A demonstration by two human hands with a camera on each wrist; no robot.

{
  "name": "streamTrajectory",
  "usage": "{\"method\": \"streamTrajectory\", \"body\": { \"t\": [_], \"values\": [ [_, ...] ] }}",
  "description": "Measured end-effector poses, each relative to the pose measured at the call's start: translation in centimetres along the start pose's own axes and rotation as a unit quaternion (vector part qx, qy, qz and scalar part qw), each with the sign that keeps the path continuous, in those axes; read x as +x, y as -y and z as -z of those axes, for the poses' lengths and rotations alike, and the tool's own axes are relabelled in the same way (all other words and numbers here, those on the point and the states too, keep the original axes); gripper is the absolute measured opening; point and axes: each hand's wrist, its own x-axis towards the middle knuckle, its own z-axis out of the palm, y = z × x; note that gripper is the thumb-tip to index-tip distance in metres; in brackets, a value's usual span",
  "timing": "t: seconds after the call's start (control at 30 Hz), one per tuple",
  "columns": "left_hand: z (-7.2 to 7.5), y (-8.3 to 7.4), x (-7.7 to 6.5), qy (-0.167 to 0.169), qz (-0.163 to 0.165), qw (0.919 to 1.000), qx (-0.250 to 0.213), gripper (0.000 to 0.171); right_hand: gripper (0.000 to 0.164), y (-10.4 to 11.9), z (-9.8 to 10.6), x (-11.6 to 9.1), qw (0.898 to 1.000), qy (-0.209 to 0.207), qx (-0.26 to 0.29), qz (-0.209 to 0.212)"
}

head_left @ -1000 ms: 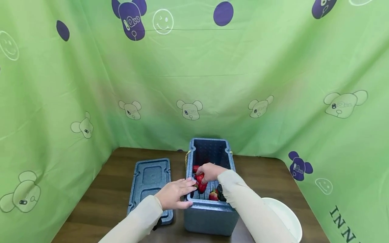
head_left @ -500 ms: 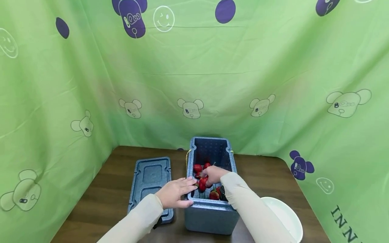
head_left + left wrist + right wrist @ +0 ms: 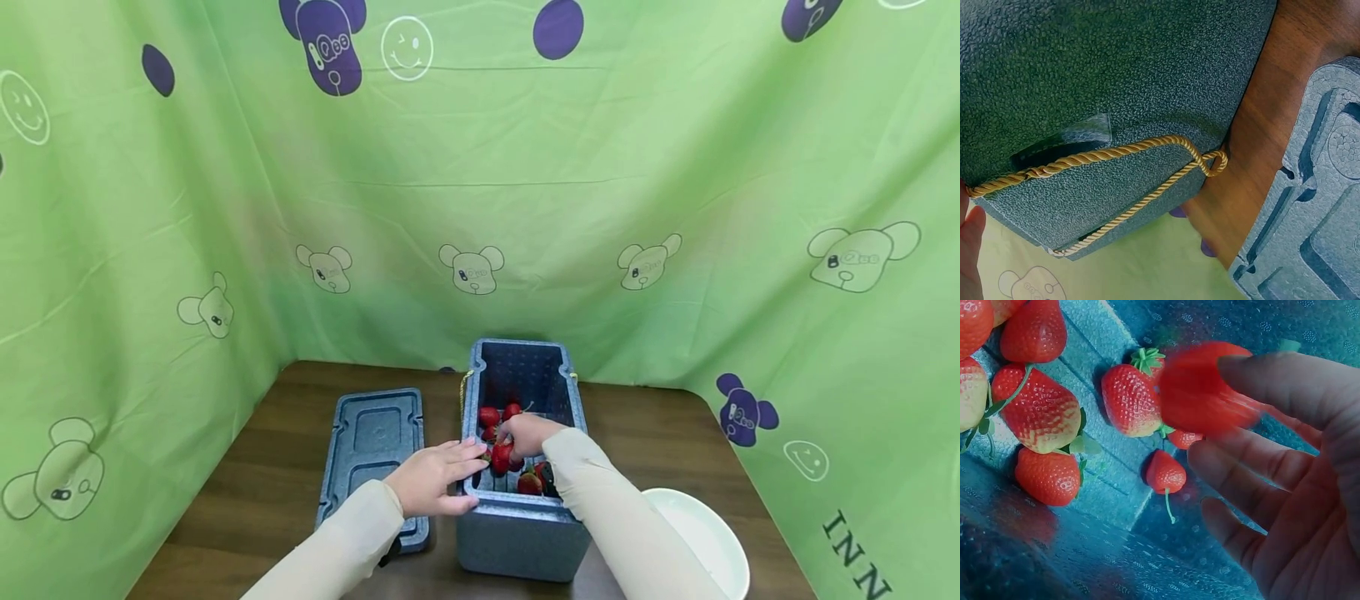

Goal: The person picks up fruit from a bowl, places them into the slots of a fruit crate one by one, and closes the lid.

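Observation:
My right hand (image 3: 528,433) reaches down into a blue foam box (image 3: 521,546) and pinches a red strawberry (image 3: 1207,387) between thumb and fingers; it looks blurred in the right wrist view. Several more strawberries lie on the grooved box floor, among them a small one with a long stem (image 3: 1166,472) and a pale-tipped one (image 3: 1130,400). Against the left rim of the box rests my left hand (image 3: 435,479), its fingers extended over the edge. Only a bit of that hand (image 3: 969,250) enters the left wrist view, next to the box wall.
Left of the box lies its blue lid (image 3: 378,433) on the brown wooden table (image 3: 247,483). A white round dish (image 3: 701,533) stands at the right, partly behind my right sleeve. A gold cord (image 3: 1116,150) hangs along the box's side. Green printed cloth (image 3: 480,208) surrounds the table.
My right hand has shifted slightly right inside the box with the strawberry, and strawberries farther back now show. My left hand stays on the rim.

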Motion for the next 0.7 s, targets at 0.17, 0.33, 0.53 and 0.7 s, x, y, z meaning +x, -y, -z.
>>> {"method": "streamTrajectory", "body": {
  "t": [0.17,0.33,0.53,0.7],
  "values": [
    [0.0,-0.2,0.2,0.003,-0.001,1.0000,0.000,0.047,0.028,-0.1,0.0,-0.3,1.000,0.002,0.005,0.006],
    [0.0,-0.3,0.2,0.010,0.002,0.9999,-0.001,0.047,0.025,-0.1,0.6,-0.7,1.000,0.001,0.000,0.009],
    [1.0,-0.4,0.2,0.059,0.017,0.9981,0.007,0.050,0.025,0.9,2.8,-1.0,0.998,-0.032,0.050,0.035],
    [2.7,0.3,-0.4,0.053,0.077,0.9952,-0.028,0.051,0.029,2.1,5.5,-1.3,0.978,-0.094,0.183,0.027]
  ]
}}
